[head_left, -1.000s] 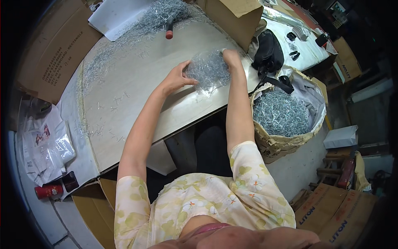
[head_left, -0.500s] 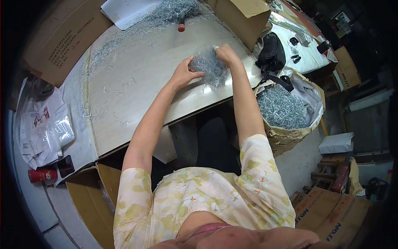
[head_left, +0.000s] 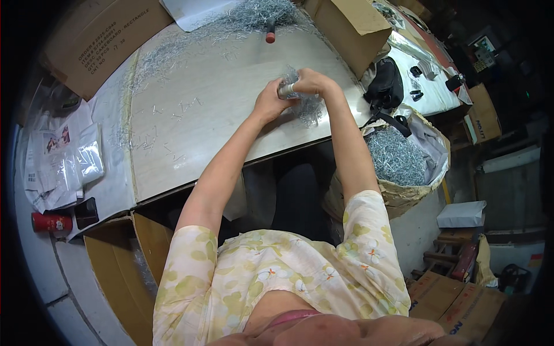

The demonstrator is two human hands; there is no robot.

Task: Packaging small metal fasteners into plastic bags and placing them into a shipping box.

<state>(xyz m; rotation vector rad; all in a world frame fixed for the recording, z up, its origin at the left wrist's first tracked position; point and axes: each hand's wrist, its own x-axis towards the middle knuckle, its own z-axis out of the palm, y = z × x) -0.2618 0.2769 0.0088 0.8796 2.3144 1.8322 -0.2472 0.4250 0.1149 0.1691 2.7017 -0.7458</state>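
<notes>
Left grip (head_left: 270, 104), right grip (head_left: 312, 82), both clasped around a clear bag (head_left: 310, 107) of silvery metal pins (head_left: 312, 117), over the surface's (head_left: 231, 115) near edge

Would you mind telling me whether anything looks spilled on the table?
Yes: small silvery pieces lie strewn on the left of the table, away from the dense pile at its far edge, so they look like strays.
</notes>
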